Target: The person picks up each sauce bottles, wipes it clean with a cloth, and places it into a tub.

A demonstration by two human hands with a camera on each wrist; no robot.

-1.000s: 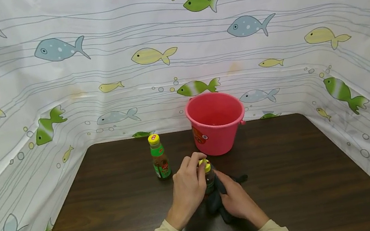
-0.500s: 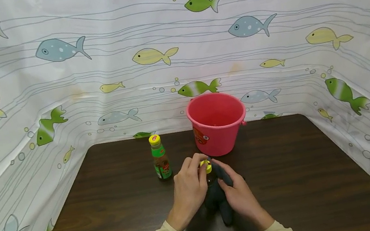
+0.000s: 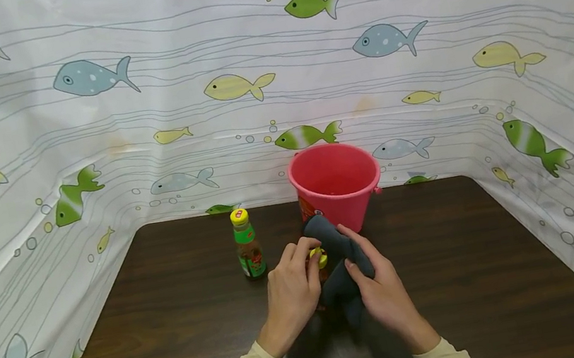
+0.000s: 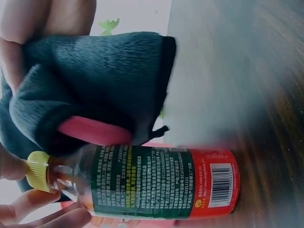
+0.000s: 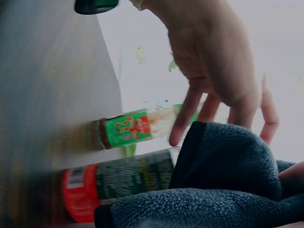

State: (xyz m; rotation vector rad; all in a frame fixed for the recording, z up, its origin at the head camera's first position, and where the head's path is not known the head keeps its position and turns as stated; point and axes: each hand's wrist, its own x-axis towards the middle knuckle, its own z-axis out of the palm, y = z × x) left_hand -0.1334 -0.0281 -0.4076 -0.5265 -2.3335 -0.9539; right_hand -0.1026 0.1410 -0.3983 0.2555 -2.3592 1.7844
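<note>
My left hand point(image 3: 290, 281) pinches the yellow cap point(image 4: 38, 171) of a sauce bottle point(image 4: 142, 183) with a dark green and red label. Upright on the table, the bottle is mostly hidden behind that hand in the head view. A dark blue-grey cloth point(image 3: 335, 241) is bunched in my right hand point(image 3: 383, 287), thumb on the near side. It hangs close beside the bottle's neck and overlaps the bottle in the right wrist view point(image 5: 232, 156).
A second sauce bottle point(image 3: 249, 253), yellow-capped with a green label, stands to the left. Behind the hands is a pink bucket point(image 3: 352, 206) near the table's far edge. A fish-printed sheet point(image 3: 227, 36) rises around the dark wooden table point(image 3: 163, 329).
The right hand has lifted the cloth from low beside the bottle, up and slightly right, so it now overlaps the bucket's lower front. The left hand keeps its place at the cap.
</note>
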